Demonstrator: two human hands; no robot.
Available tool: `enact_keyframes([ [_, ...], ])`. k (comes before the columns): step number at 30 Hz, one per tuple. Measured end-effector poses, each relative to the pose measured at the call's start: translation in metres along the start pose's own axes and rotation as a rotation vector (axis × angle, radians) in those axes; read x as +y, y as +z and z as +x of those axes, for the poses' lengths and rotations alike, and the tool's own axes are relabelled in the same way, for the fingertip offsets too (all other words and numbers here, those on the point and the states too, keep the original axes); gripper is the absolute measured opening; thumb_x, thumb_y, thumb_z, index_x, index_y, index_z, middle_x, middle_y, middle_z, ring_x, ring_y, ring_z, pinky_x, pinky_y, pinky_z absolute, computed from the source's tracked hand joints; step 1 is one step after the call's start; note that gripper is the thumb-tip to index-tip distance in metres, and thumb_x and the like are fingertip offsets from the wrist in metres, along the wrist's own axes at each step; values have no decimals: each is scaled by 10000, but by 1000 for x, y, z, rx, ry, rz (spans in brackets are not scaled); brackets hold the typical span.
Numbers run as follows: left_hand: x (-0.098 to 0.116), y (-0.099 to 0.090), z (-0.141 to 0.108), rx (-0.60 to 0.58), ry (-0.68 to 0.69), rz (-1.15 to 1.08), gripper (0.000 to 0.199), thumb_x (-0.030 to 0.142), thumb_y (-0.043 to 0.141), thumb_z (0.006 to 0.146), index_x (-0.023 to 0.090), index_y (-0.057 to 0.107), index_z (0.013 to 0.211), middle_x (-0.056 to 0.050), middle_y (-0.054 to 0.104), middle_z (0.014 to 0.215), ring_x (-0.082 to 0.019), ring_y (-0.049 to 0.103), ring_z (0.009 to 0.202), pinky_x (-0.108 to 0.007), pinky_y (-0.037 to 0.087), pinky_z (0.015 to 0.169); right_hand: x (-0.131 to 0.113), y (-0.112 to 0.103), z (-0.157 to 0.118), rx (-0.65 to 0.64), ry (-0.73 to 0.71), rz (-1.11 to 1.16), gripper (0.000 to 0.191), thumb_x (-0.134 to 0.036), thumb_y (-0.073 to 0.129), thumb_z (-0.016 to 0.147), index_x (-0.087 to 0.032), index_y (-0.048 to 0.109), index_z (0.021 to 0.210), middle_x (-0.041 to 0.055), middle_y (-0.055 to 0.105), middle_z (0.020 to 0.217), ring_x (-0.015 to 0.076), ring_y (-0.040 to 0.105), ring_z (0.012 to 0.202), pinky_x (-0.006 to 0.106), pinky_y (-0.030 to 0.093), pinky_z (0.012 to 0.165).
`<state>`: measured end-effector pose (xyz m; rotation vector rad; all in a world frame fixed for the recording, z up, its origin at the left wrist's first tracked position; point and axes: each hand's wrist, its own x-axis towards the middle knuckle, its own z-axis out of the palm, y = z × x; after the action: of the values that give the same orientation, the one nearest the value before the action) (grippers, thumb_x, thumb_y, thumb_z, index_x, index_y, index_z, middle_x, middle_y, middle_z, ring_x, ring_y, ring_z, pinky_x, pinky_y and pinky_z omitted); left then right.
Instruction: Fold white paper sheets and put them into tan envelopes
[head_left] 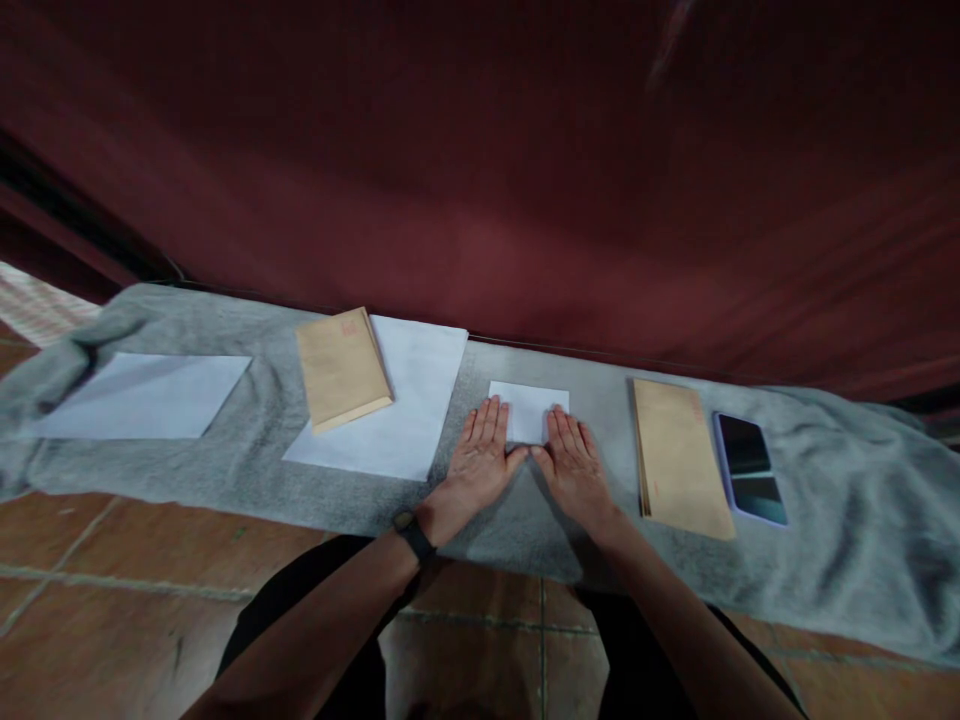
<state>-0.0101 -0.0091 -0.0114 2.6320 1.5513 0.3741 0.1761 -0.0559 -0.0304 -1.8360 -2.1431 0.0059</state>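
A small white sheet of paper [529, 408], apparently folded, lies flat in front of me on a grey cloth [600, 390]. My left hand [484, 452] rests flat on its left side, fingers stretched forward. On the right side my right hand [574, 465] lies flat too, fingers extended over the paper's edge. The two thumbs nearly meet at the paper's near edge. To the left, a brown envelope stack [341, 370] lies partly on top of larger white sheets [424, 385]. Right of my right hand lies another stack of brown envelopes [679, 455].
A phone [750, 468] lies beside the right-hand envelopes. Another white sheet [150, 395] is at the far left of the cloth. A dark red surface [480, 200] rises along the back edge. Below is a brown tiled floor [135, 600].
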Motion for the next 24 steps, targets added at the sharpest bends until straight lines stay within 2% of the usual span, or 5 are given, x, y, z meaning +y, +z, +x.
enact_keyframes([
  [4, -3, 1, -1, 12, -42, 19, 795, 557, 435, 1006, 2, 301, 1560, -249, 295, 1636, -317, 233, 1551, -489, 218, 1264, 2, -2, -1, 12, 34, -19, 682, -486, 255, 1080, -43, 267, 1598, 206, 297, 1649, 315, 260, 1540, 536, 222, 1243],
  [10, -6, 0, -2, 16, -74, 29, 808, 575, 418, 1009, -16, 319, 1550, -272, 308, 1619, -349, 276, 1533, -529, 248, 1246, 6, -4, -3, 0, 79, -26, 677, -484, 271, 1076, -60, 256, 1605, 212, 302, 1646, 328, 292, 1526, 551, 228, 1235],
  [14, -6, -7, -1, 25, -83, 58, 786, 566, 406, 1016, -31, 361, 1526, -277, 348, 1598, -349, 285, 1529, -530, 194, 1264, 9, -4, -5, 10, 81, -34, 671, -463, 277, 1077, -28, 283, 1588, 237, 311, 1635, 341, 278, 1528, 566, 240, 1225],
  [19, -5, -16, 12, 13, -87, 109, 696, 487, 309, 1057, -21, 376, 1527, -243, 362, 1605, -321, 288, 1532, -507, 160, 1280, 8, -5, 4, 64, 116, -9, 626, -391, 202, 1087, -1, 344, 1555, 247, 358, 1610, 333, 285, 1527, 582, 254, 1215],
  [24, 9, -12, 30, -12, 13, 59, 587, 353, 274, 1063, 32, 375, 1544, -170, 353, 1632, -260, 250, 1550, -456, 204, 1279, -1, -6, 26, 75, 128, 76, 603, -366, 167, 1087, -51, 361, 1563, 181, 357, 1628, 279, 273, 1539, 540, 242, 1238],
])
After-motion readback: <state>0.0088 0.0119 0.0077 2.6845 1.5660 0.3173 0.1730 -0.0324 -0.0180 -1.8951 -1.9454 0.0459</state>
